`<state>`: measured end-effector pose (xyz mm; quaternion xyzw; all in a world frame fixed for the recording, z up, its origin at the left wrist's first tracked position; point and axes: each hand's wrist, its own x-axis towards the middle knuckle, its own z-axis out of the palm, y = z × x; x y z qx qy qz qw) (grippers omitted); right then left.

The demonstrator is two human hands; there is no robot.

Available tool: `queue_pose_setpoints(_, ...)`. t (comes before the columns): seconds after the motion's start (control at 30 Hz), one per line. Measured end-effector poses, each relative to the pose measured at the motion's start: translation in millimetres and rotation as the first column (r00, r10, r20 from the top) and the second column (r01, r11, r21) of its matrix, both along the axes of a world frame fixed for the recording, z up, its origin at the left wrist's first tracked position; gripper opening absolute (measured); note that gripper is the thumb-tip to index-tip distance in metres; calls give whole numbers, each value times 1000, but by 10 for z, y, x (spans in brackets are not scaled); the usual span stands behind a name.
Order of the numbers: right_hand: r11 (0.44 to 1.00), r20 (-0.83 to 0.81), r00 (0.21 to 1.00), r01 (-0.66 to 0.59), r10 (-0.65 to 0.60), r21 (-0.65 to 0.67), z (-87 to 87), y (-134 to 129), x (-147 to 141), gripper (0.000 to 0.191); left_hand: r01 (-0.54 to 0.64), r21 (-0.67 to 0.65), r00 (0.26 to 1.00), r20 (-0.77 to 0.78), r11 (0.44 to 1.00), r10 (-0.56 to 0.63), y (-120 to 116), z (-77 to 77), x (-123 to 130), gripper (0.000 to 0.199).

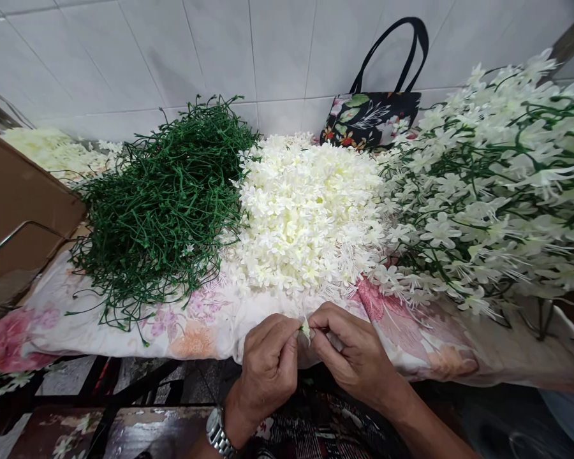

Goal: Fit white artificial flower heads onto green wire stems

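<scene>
Both hands meet at the front edge of the cloth-covered table. A green stem tip shows between the thumb and finger of my left hand (pixel 272 357), which wears a wristwatch (pixel 219 433). My right hand (pixel 347 347) pinches a small white flower (pixel 306 329) from the other side, and the stem tip touches this flower. Behind the hands lies a heap of loose white blossoms (pixel 299 217). To its left is a tangled pile of green stems (pixel 167 204). Assembled white flowers on green stems (pixel 488 204) are heaped at the right.
A floral cloth (pixel 196 335) covers the table. A brown cardboard box (pixel 22 210) stands at the left edge. Against the tiled wall (pixel 210 51) sits a black floral bag (pixel 370 118) with upright handles. More pale blossoms (pixel 52 150) lie at the back left.
</scene>
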<state>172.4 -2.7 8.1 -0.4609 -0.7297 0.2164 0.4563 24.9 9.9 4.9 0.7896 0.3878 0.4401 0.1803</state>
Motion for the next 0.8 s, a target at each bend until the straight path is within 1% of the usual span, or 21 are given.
queue_pose_setpoints(0.13, 1000, 13, 1000, -11, 11, 1, -27, 4, -16, 14, 14, 27, 1000, -15, 1000, -13, 14, -10, -5, 22)
queue_pose_setpoints(0.2, 1000, 22, 1000, -16, 16, 4, -28, 17, -18, 14, 17, 15, 1000, -5, 1000, -17, 19, -11, -9, 22)
queue_pose_setpoints(0.27, 999, 32, 999, -36, 35, 10, -11, 30, 0, 13, 31, -22, 999, 44, 999, -30, 19, -7, -14, 20)
queue_pose_setpoints(0.33, 999, 47, 998, -42, 40, 30, 31, 23, 40, 10, 33, -88, 991, 135, 996, -21, 16, 2, -21, 18)
queue_pose_setpoints(0.4, 997, 67, 998, -8, 3, 71, 86, -18, 88, 13, -26, -191, 969, 237, 981, 72, 7, 17, -28, 15)
queue_pose_setpoints(0.47, 994, 87, 996, 19, -28, 104, 129, -91, 113, 19, -114, -305, 925, 315, 945, 213, -5, 38, -27, 12)
queue_pose_setpoints(0.5, 995, 98, 995, 15, -25, 102, 140, -133, 109, 22, -150, -351, 898, 343, 924, 276, -12, 50, -23, 12)
queue_pose_setpoints(0.57, 997, 115, 993, -35, 27, 65, 135, -206, 60, 27, -185, -405, 852, 388, 895, 352, -30, 69, -7, 11)
queue_pose_setpoints(0.63, 996, 105, 991, -84, 79, 43, 107, -242, -20, 22, -190, -438, 812, 433, 879, 391, -59, 69, 9, 9)
queue_pose_setpoints(0.7, 994, 83, 992, -96, 92, 57, 81, -233, -87, 13, -157, -500, 763, 486, 851, 426, -97, 42, 9, 6)
queue_pose_setpoints(0.73, 993, 80, 993, -88, 82, 75, 76, -216, -104, 13, -114, -546, 735, 515, 830, 440, -118, 21, -1, 5)
queue_pose_setpoints(0.8, 991, 123, 991, -62, 47, 121, 91, -176, -97, 14, 21, -623, 690, 575, 782, 439, -154, -17, -41, 5)
